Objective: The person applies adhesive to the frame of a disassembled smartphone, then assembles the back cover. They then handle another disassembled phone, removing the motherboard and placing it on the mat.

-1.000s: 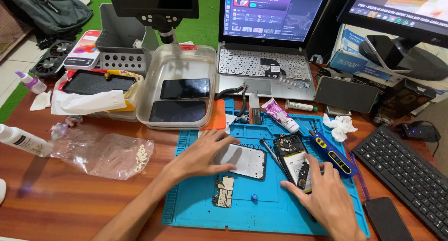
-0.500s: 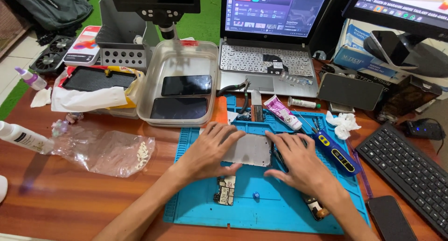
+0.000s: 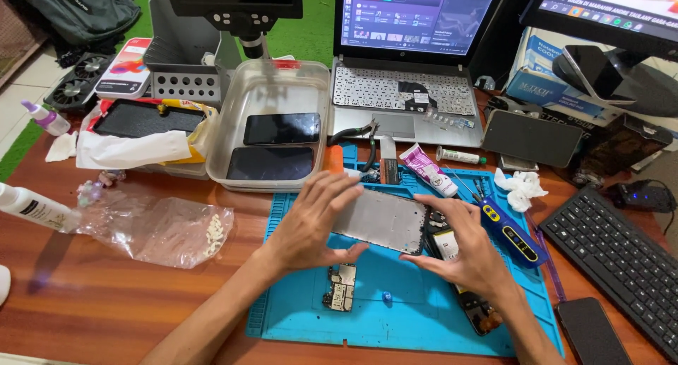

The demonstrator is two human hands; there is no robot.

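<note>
Grey metal, a bare phone frame (image 3: pixel 381 220), is lifted just above the blue mat (image 3: pixel 402 315), tilted so both hands can grip its edges. The left hand (image 3: pixel 311 220) pinches its near-left edge, fingers half curled; the right hand (image 3: pixel 466 248) clasps the right end. A small circuit board (image 3: pixel 341 287) lies on the mat below

Both hands (image 3: pixel 314 220) (image 3: pixel 462 248) face inward, fingers spread.

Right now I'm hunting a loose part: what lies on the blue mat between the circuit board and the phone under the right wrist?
A small blue cap on bare blue mat, in the head view.
</note>
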